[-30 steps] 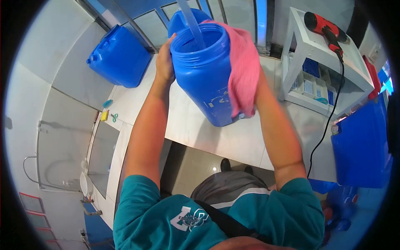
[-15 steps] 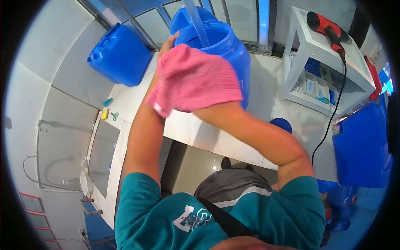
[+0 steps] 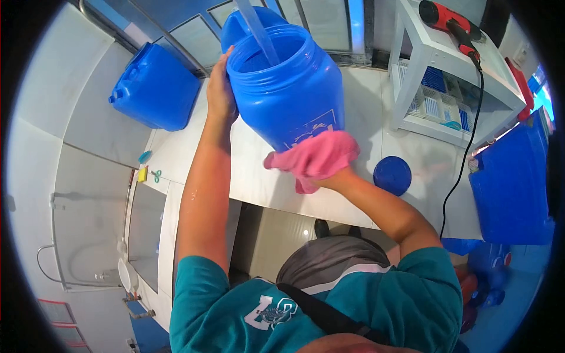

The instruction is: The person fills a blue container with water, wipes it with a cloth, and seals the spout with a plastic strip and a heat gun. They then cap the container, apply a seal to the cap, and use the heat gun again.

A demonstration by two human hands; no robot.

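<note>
A large blue plastic jug (image 3: 288, 88) with an open, threaded mouth stands tilted on the counter, and a clear tube (image 3: 258, 32) runs down into it. My left hand (image 3: 222, 91) grips the jug's left side near the rim, fingers partly hidden behind it. Bunched in my right hand (image 3: 334, 178) is a pink cloth (image 3: 318, 154), pressed on the lower front of the jug just under its pale printed marking. The cloth covers most of the right hand's fingers. To the right of that hand, a round blue lid (image 3: 392, 176) lies on the counter.
Another blue jerrycan (image 3: 156, 88) stands at the back left. On the right, a white shelf unit (image 3: 438, 56) carries a red heat gun (image 3: 450, 26) whose black cord (image 3: 471, 141) hangs over the counter. A yellow sponge (image 3: 143, 174) and small scissors (image 3: 156, 176) lie left, beside a sink (image 3: 147, 217).
My right hand has brought the pink cloth down from the jug's mouth to its lower front, uncovering the printed marking. My left hand stays at the rim. The whole view has shifted slightly.
</note>
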